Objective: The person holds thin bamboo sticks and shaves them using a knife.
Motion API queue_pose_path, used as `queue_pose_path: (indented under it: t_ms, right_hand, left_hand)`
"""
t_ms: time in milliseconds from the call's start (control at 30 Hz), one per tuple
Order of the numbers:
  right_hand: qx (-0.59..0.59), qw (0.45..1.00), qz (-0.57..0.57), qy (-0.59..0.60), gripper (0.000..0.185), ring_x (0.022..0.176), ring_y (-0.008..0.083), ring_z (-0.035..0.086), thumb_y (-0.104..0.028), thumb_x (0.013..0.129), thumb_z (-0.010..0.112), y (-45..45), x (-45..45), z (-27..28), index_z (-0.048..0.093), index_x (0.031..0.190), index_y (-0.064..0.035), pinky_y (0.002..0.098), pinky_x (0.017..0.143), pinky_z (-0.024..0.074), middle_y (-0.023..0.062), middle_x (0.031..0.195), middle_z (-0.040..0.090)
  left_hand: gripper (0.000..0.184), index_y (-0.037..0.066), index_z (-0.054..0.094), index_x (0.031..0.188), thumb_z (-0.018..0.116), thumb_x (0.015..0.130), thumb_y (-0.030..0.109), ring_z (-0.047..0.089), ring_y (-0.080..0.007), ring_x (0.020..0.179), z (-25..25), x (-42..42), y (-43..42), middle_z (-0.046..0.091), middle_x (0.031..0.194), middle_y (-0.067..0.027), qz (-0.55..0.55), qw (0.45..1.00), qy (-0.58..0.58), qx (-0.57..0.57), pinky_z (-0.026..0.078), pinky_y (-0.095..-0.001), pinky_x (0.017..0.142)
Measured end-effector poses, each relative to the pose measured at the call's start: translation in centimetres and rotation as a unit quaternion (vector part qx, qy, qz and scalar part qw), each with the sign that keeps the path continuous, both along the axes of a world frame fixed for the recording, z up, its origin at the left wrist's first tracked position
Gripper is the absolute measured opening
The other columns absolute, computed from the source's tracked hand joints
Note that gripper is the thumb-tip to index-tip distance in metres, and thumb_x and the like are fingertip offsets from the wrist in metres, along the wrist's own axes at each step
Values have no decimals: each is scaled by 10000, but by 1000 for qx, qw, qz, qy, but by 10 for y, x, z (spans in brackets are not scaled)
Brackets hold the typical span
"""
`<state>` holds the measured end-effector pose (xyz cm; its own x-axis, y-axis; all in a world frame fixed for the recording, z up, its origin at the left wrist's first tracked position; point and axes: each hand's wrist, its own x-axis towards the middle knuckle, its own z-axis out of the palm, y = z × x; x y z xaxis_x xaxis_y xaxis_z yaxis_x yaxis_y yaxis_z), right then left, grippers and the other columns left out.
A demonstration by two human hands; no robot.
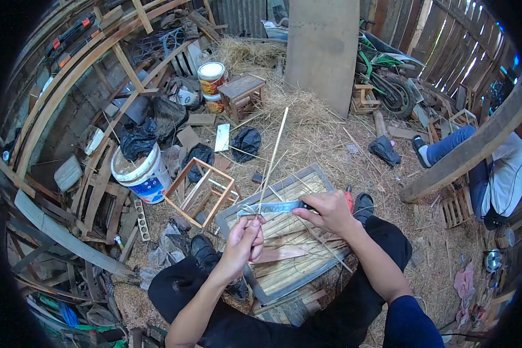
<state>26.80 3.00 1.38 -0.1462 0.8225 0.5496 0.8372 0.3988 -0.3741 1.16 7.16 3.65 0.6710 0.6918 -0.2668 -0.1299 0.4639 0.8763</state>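
My right hand (329,212) is wrapped round the dark handle of a knife (275,207), its broad blade pointing left. The blade lies across a long thin strip (274,148) that rises up and away. Just below the blade tip, my left hand (245,243) pinches the lower end of the strip, where thin shavings curl. Beneath both hands is a grey-framed slatted panel (325,264) with several loose thin strips lying on it.
A small wooden frame (184,174) and a white bucket (147,180) stand left. A stool (242,87), paint cans (211,72) and a tall board (322,52) are ahead. At right, a seated person (507,168) is behind a curved beam (475,153). Straw covers the floor.
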Motion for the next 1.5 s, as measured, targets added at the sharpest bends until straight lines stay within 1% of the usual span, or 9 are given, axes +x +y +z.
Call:
queue_pose_path:
  t_ms: [100, 300, 500, 867, 967, 1067, 1167, 1367, 1500]
  right_hand:
    - [23, 1000, -2, 4, 283, 497, 231, 604, -326, 828, 767, 7, -1, 0, 673, 842, -59, 360, 462, 430, 59, 604, 602]
    - [24, 999, 26, 31, 297, 486, 221, 597, -361, 839, 752, 12, -3, 6, 663, 827, -78, 351, 450, 428, 53, 586, 588]
    - [14, 998, 61, -20, 342, 518, 219, 623, -452, 888, 667, 4, -29, 2, 612, 803, -125, 361, 450, 454, 43, 591, 584]
    - [47, 997, 13, -65, 318, 482, 166, 583, -437, 802, 747, -6, 0, 23, 688, 863, -131, 323, 436, 415, 2, 589, 576]
    - [82, 994, -71, -2, 356, 469, 175, 584, -490, 842, 697, -2, 37, 12, 639, 770, -147, 319, 426, 418, -3, 569, 564]
    - [28, 994, -97, -44, 338, 489, 186, 605, -474, 837, 710, -14, 54, 7, 668, 768, -146, 320, 447, 438, 9, 591, 596]
    - [-11, 993, -89, -72, 323, 512, 194, 620, -454, 840, 716, -27, 49, -3, 673, 775, -141, 326, 466, 450, 22, 597, 608]
    - [1, 999, -32, -33, 328, 502, 203, 615, -437, 857, 710, -21, 26, 4, 682, 802, -115, 322, 475, 457, 29, 576, 598]
    - [28, 1000, 1, -12, 335, 495, 210, 612, -438, 860, 707, -5, -4, 2, 685, 812, -107, 332, 466, 454, 34, 576, 601]
  left_hand:
    - [205, 104, 472, 1127, 454, 1065, 298, 238, -40, 434, 7, 1, 5, 317, 651, 52, 13, 998, -11, -52, 172, -227, 395]
    - [214, 104, 488, 1060, 469, 1059, 318, 236, -33, 443, 8, 1, 6, 313, 649, 58, 7, 1000, 28, -10, 184, -227, 400]
    - [230, 84, 516, 1040, 477, 1058, 310, 254, -41, 451, -27, 17, -15, 343, 648, 51, -48, 996, 71, -9, 215, -235, 422]
    - [252, 52, 535, 1122, 467, 1065, 288, 309, -28, 460, 5, 26, -29, 380, 619, 52, -9, 994, 93, 59, 247, -221, 425]
    - [229, 67, 530, 1098, 458, 1068, 282, 311, -30, 460, 7, 17, -27, 383, 618, 50, -12, 996, 76, 48, 246, -220, 428]
    - [212, 77, 517, 1089, 456, 1069, 278, 322, -28, 478, -5, 7, -26, 385, 625, 51, -49, 993, 90, 55, 257, -214, 438]
    - [241, 74, 514, 1133, 440, 1073, 295, 331, -23, 499, -28, -6, -23, 408, 664, 48, -85, 989, 109, 48, 269, -205, 451]
    - [306, 69, 519, 1206, 407, 1080, 324, 333, -17, 507, -8, 1, -14, 442, 732, 38, -52, 992, 107, 26, 277, -198, 457]
    - [242, 91, 478, 1006, 437, 1069, 320, 301, -35, 494, -11, 6, -4, 433, 724, 21, 11, 996, 73, 56, 247, -210, 444]
